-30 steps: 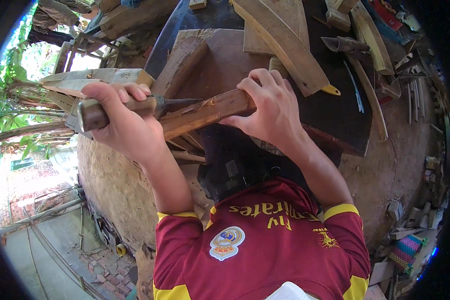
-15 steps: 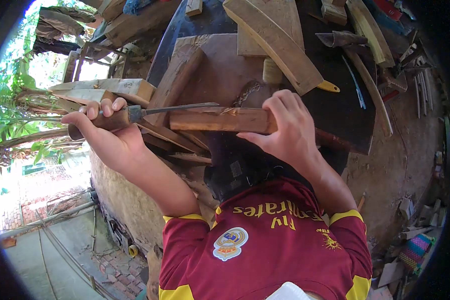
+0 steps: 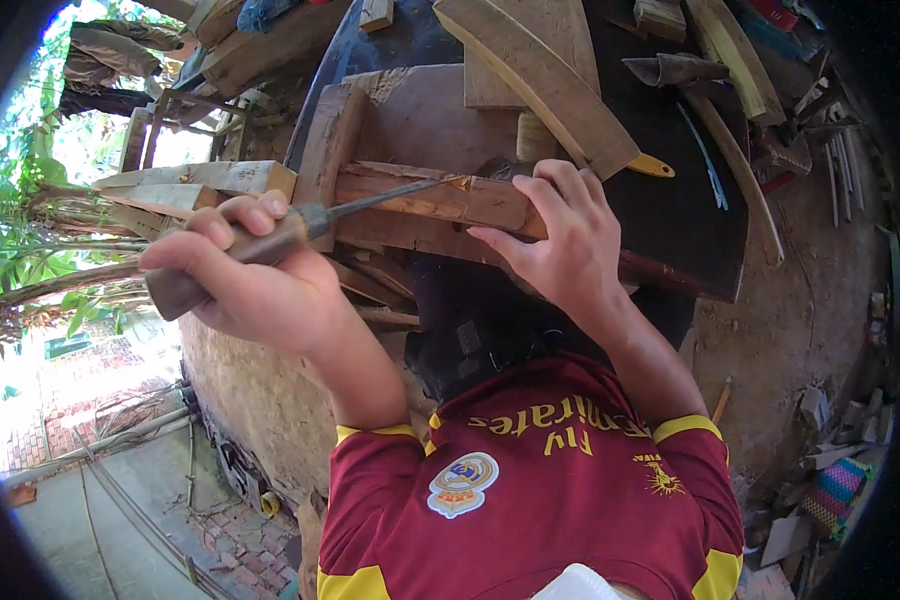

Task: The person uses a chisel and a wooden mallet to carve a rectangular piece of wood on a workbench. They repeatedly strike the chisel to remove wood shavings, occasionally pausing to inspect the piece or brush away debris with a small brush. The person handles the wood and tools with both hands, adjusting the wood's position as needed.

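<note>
My left hand (image 3: 270, 290) is wrapped round the wooden handle of a chisel (image 3: 385, 196), whose thin blade slants up to the right. Its tip meets the upper edge of a reddish-brown wooden block (image 3: 480, 203), where a pale, splintered spot shows. The right end of that block is gripped by my right hand (image 3: 570, 225), thumb on the near side and fingers over the far side. Beneath the block lies a brown board (image 3: 420, 110). A thick wooden piece (image 3: 328, 140) stands against the block's left end.
Beyond my right hand, a curved plank (image 3: 540, 80) lies over a brush with a yellow handle (image 3: 653, 165). A blue strip (image 3: 708, 155) and long curved wood (image 3: 735, 60) are on the dark tabletop (image 3: 660, 220). Pale timbers (image 3: 200, 180) jut out at left.
The block has moved slightly away from me and lies further onto the board. The chisel has swung to a steeper slant, its tip now on the block. The thick piece at left has turned.
</note>
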A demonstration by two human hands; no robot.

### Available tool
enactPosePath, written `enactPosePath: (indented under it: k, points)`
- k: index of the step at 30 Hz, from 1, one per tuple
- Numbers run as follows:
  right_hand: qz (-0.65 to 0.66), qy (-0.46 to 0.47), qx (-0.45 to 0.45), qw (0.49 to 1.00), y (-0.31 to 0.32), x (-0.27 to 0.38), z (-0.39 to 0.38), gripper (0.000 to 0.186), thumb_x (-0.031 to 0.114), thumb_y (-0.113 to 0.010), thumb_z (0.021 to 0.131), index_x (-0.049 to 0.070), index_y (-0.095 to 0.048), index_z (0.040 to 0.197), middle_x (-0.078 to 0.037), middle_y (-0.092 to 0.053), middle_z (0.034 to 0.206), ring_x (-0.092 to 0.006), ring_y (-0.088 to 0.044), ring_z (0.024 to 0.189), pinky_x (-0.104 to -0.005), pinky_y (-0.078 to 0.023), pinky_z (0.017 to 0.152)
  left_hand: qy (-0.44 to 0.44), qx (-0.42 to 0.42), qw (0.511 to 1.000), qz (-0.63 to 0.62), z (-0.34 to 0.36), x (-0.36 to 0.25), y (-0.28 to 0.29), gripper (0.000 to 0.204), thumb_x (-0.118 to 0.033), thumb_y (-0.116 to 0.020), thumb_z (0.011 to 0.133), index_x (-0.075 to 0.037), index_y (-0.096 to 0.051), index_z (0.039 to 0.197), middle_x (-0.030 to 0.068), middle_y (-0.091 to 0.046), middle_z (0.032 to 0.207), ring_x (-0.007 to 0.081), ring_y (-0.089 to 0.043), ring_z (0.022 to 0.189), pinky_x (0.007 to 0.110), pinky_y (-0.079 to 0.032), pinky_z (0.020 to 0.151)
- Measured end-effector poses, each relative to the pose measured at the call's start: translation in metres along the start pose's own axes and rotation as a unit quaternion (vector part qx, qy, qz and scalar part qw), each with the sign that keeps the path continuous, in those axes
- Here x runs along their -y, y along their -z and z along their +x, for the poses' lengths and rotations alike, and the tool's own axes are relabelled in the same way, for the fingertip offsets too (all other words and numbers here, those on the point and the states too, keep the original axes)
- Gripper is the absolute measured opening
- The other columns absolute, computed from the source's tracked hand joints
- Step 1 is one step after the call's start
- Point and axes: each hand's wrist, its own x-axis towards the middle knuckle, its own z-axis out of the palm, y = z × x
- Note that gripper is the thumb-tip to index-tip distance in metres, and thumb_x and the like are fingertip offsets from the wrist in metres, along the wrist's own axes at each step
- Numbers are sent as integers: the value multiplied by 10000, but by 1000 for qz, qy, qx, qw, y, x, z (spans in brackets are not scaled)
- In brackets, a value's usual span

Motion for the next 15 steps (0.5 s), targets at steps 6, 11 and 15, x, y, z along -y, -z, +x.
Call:
enactPosePath:
  k: [6, 11, 15]
  points:
    - [-4, 7, -1, 1000, -1, -1, -5, 505, 298, -852, 596, 34, -648, 975, -72, -554, 968, -253, -554, 846, -354, -483, 731, 4, 138, 990, 10, -15, 5, -10, 273, -333, -600, 928, -107, -447, 915, 13, -478, 747, 155, -480, 658, 364, -446, 620]
    - [6, 11, -5, 1000, -1, -5, -9, 525, 267, -848, 607, 18, -653, 1025, -75, -555, 995, -255, -548, 866, -359, -490, 739, 34, 267, 963, 9, -15, 17, -25, 279, -106, -628, 903, -8, -474, 1114, 93, -591, 878, 173, -588, 728, 321, -508, 663]
    - [16, 5, -8, 1000, 0, -4, -10, 534, 245, -852, 601, 13, -653, 1040, -78, -557, 1011, -259, -547, 873, -357, -495, 743, 48, 370, 928, -18, -4, 25, -26, 323, -65, -737, 808, 37, -565, 1062, 73, -605, 829, 156, -605, 739, 295, -529, 689]
